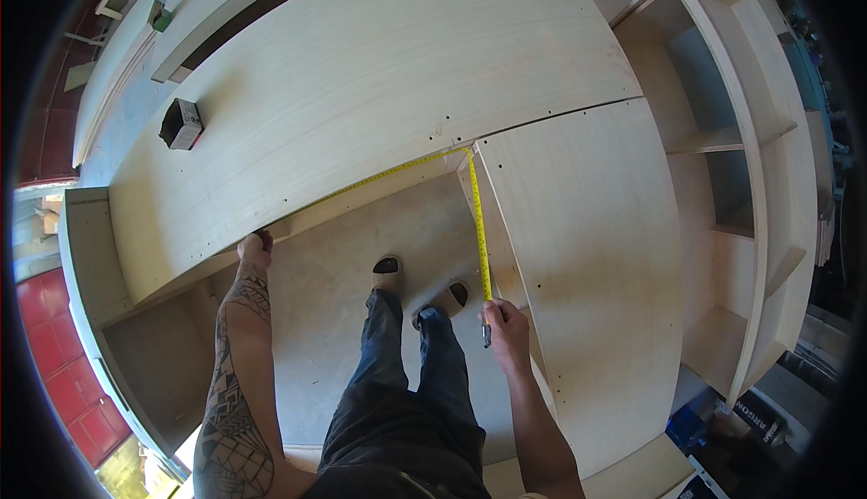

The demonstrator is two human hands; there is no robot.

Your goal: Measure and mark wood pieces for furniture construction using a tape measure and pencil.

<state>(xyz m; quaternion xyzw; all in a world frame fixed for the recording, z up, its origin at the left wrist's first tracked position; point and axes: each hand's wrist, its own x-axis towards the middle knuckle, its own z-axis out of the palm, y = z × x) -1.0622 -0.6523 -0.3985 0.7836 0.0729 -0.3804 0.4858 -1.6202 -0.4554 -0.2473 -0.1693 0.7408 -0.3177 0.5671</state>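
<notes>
A yellow tape measure (480,219) is drawn out along the inner edge of a pale plywood panel (379,74). It bends at the inside corner and comes down beside the right-hand panel (587,255). My right hand (508,329) is closed around the blade, and a short dark, silvery end sticks out below the fingers. On the left, my left hand (257,248) is closed at the panel's edge, where the far run of tape leads. Something dark shows at its fingertips, but what it holds is hidden.
A small open box (183,123) lies on the far panel's left part. To the right stands an open wooden shelf unit (759,201). My feet are on the concrete floor (334,318) inside the corner. A blue object (686,427) sits low at right.
</notes>
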